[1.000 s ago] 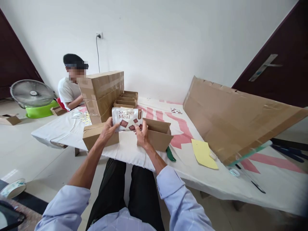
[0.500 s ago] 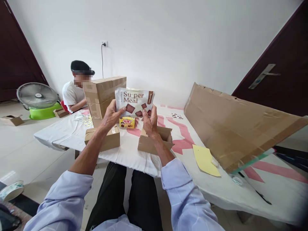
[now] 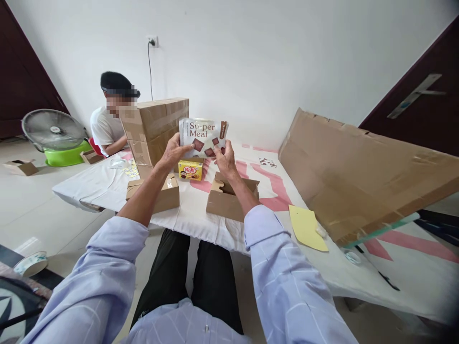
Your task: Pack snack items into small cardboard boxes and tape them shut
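Between my two hands I hold up a white "Su-per Meal" pouch (image 3: 205,135) with brown squares printed on it. My left hand (image 3: 176,152) grips its left side, thumb on the front. At the lower right, my right hand (image 3: 224,158) has its thumb on the front, fingers behind and partly hidden. Under my right forearm stands an open cardboard box (image 3: 224,204) with its flaps up. A closed cardboard box (image 3: 168,195) lies by my left forearm. Beyond my hands, a yellow printed snack box (image 3: 190,170) stands on the table.
Stacked cartons (image 3: 154,129) stand at the left, near a seated person (image 3: 107,124). A large cardboard sheet (image 3: 344,177) leans along the right side. Yellow paper (image 3: 306,229) lies on the cloth-covered table (image 3: 195,224). A fan (image 3: 54,130) stands on the floor at left.
My hands and the pouch have moved slightly farther from me, with the pouch still held on both sides. The camera view has shifted a little, so the surroundings sit higher.
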`<state>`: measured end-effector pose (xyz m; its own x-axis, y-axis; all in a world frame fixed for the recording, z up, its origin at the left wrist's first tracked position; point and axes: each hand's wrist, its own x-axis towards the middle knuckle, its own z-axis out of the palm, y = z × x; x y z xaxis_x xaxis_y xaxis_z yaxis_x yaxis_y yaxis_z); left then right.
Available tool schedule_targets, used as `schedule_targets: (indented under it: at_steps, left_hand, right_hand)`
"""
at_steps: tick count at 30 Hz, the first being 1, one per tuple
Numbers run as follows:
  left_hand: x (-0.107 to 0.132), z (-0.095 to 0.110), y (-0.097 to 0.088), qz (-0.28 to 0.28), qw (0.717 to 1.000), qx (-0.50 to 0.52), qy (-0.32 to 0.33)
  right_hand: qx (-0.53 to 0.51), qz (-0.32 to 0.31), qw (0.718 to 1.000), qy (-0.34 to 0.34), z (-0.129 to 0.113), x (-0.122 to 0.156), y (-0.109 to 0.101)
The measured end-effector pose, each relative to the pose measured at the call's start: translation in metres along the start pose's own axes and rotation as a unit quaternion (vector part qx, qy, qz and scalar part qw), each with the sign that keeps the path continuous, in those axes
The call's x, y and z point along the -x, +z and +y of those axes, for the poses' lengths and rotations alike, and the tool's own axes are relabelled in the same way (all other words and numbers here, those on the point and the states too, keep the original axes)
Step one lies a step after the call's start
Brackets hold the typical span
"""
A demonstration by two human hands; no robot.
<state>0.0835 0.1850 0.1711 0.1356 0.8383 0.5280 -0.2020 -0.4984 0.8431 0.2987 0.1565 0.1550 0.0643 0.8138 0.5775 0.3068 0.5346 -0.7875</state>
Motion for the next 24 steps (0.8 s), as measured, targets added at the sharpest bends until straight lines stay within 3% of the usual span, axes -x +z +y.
schedule_targets:
  at_steps: [4, 8, 10, 13, 15, 18, 21, 24]
  left_hand:
    - [0.018, -0.024, -0.014, -0.036, 0.993, 0.030, -0.105]
    - [0.005, -0.028, -0.046, 0.002, 0.998, 0.012, -0.063]
    - [-0.011, -0.027, -0.064, 0.026, 0.998, -0.019, -0.046]
    - [-0.030, -0.034, -0.079, 0.039, 0.994, -0.072, -0.079]
    - [-0.033, -0.045, -0.075, 0.027, 0.986, -0.105, -0.125]
    - [-0.026, -0.058, -0.053, -0.019, 0.979, -0.116, -0.168]
    - [-0.011, -0.054, -0.031, -0.028, 0.990, -0.055, -0.130]
    - [0.015, -0.032, -0.028, -0.030, 0.996, -0.008, -0.087]
  right_hand:
    - [0.084, -0.027, 0.996, -0.017, 0.004, 0.056, -0.012]
    - [0.267, -0.070, 0.960, -0.045, 0.004, 0.101, -0.049]
    - [0.354, -0.093, 0.930, -0.017, 0.007, 0.113, -0.073]
    - [0.402, -0.137, 0.903, 0.070, 0.014, 0.124, -0.103]
    - [0.384, -0.170, 0.902, 0.106, 0.017, 0.131, -0.117]
    - [0.365, -0.228, 0.897, 0.099, 0.023, 0.140, -0.132]
    - [0.413, -0.267, 0.866, 0.094, 0.035, 0.144, -0.140]
    - [0.471, -0.224, 0.848, 0.095, 0.053, 0.134, -0.131]
